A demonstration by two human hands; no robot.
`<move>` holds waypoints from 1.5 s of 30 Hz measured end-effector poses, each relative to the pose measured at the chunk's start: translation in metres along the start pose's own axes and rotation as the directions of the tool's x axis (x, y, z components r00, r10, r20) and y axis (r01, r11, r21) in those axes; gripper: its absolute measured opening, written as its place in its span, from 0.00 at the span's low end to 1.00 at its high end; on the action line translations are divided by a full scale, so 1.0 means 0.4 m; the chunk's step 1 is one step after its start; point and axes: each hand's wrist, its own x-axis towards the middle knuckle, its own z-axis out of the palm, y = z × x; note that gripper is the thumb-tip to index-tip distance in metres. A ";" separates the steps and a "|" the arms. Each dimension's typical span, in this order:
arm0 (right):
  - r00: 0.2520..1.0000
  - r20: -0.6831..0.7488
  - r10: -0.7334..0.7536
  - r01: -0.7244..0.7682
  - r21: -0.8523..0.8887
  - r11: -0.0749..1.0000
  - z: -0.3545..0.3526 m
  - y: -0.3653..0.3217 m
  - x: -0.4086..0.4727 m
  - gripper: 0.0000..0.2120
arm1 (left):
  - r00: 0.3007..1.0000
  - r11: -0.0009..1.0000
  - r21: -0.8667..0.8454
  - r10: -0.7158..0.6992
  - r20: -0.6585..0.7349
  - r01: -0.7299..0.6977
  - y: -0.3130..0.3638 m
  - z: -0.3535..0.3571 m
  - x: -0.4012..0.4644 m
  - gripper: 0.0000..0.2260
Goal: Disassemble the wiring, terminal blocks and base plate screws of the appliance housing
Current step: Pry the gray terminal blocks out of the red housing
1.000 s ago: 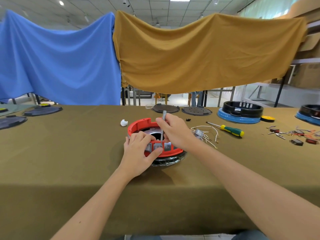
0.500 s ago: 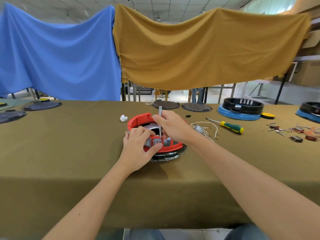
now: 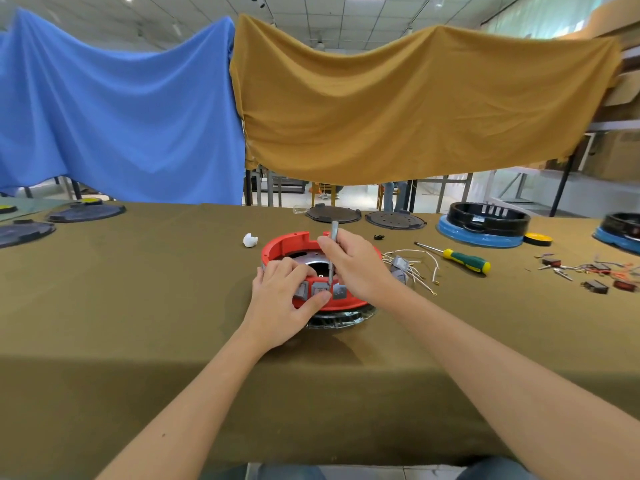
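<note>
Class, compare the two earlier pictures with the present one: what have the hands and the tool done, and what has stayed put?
Hardly anything moved. The right hand keeps gripping the grey tool upright over the red housing, and the left hand keeps holding its front rim. The green-handled screwdriver and loose wires lie unchanged.

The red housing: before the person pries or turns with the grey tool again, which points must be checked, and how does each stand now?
1. Red housing held steady: ok, the left hand grips its near rim.
2. Grey tool gripped firmly: ok, the right hand holds it upright.
3. Tool tip seated on the grey blocks: cannot tell, the fingers hide it.
4. Left thumb away from the tip: not ok, it lies right beside it.
5. Loose wires outside the housing: ok, they lie on the table to the right.
6. Spare screwdriver close by: ok.
</note>
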 end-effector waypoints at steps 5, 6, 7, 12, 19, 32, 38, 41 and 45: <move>0.994 -0.053 -0.100 0.102 0.026 0.994 0.008 0.004 -0.028 0.15 | 1.000 1.000 0.008 -0.008 0.011 0.008 0.002 -0.002 0.000 0.26; 0.994 -0.059 -0.097 0.100 0.048 0.994 0.007 0.005 -0.030 0.15 | 1.000 1.000 0.010 -0.010 0.014 0.010 0.003 -0.002 0.001 0.26; 0.994 -0.068 -0.088 0.093 0.071 0.993 0.006 0.006 -0.031 0.14 | 1.000 1.000 0.013 -0.011 0.018 0.011 0.003 -0.002 0.001 0.26; 0.995 -0.045 -0.094 0.098 0.097 0.990 -0.001 0.006 -0.033 0.14 | 1.000 1.000 0.011 -0.012 0.013 0.012 0.002 -0.002 0.002 0.24; 1.000 -0.014 -0.023 0.024 0.086 0.996 0.007 -0.002 -0.023 0.16 | 1.000 1.000 0.014 -0.008 0.011 0.008 0.003 -0.002 0.001 0.26; 0.997 -0.050 0.053 -0.046 0.124 0.991 -0.004 -0.016 -0.022 0.15 | 1.000 1.000 0.009 -0.011 0.006 0.011 0.002 -0.001 -0.002 0.25; 0.996 -0.085 0.025 -0.010 0.172 0.985 0.005 -0.006 -0.037 0.16 | 1.000 1.000 0.004 -0.002 -0.004 0.002 -0.002 0.003 -0.002 0.18; 0.995 -0.089 0.054 -0.038 0.179 0.983 0.004 -0.004 -0.029 0.17 | 1.000 1.000 0.006 -0.006 0.008 0.006 0.003 0.000 -0.002 0.23; 0.994 -0.035 0.103 -0.095 0.169 0.981 -0.003 -0.008 -0.014 0.17 | 1.000 1.000 0.002 -0.007 0.000 0.007 0.004 -0.002 -0.003 0.24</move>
